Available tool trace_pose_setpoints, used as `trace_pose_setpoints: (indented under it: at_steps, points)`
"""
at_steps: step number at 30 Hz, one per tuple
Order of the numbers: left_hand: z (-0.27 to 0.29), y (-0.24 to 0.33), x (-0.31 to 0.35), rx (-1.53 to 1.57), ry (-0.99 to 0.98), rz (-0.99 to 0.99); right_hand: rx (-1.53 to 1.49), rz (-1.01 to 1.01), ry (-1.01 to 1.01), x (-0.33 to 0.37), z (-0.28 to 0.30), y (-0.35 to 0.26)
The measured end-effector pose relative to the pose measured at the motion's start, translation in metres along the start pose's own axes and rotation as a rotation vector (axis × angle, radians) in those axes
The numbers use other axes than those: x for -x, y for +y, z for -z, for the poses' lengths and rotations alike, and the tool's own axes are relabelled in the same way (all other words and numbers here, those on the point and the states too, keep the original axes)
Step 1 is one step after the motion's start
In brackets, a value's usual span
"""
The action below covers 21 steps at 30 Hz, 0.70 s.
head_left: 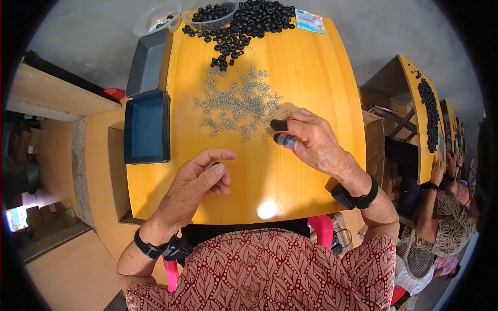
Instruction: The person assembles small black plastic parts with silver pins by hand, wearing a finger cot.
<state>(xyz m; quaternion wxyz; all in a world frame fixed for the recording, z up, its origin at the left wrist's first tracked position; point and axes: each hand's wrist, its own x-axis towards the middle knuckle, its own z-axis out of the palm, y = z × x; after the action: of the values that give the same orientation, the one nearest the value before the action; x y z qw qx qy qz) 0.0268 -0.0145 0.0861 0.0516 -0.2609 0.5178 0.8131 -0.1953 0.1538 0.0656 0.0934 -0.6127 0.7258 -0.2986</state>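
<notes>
My left hand [199,179] is closed over the near part of the table, its index finger pointing right. A bit of a small black part [216,164] shows between the thumb and the curled fingers; most of it is hidden. My right hand [314,139] is at the right edge of a spread of tiny silvery metal pieces [238,101]. Black covers with red edges sit on its thumb and a finger, and these tips are drawn close together in a pinch. Whatever lies between them is too small to make out.
Many black ring-shaped parts [254,18] are heaped at the table's far edge, beside a clear plastic bowl [210,23] and a blue-white packet [310,22]. Two trays, a grey one [147,65] and a blue one [148,127], line the left edge. Other people work at tables [425,160] on the right.
</notes>
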Motion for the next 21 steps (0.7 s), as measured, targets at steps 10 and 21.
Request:
trace_pose_setpoints:
  at_steps: [10,21]
  points:
    - [0.019,-0.011,0.003,-0.012,-0.074,0.016,0.263,0.057,-0.026,-0.009,-0.027,-0.010]
    - [0.030,-0.011,-0.021,0.076,-0.194,0.055,0.524,0.154,-0.154,-0.012,-0.034,-0.033]
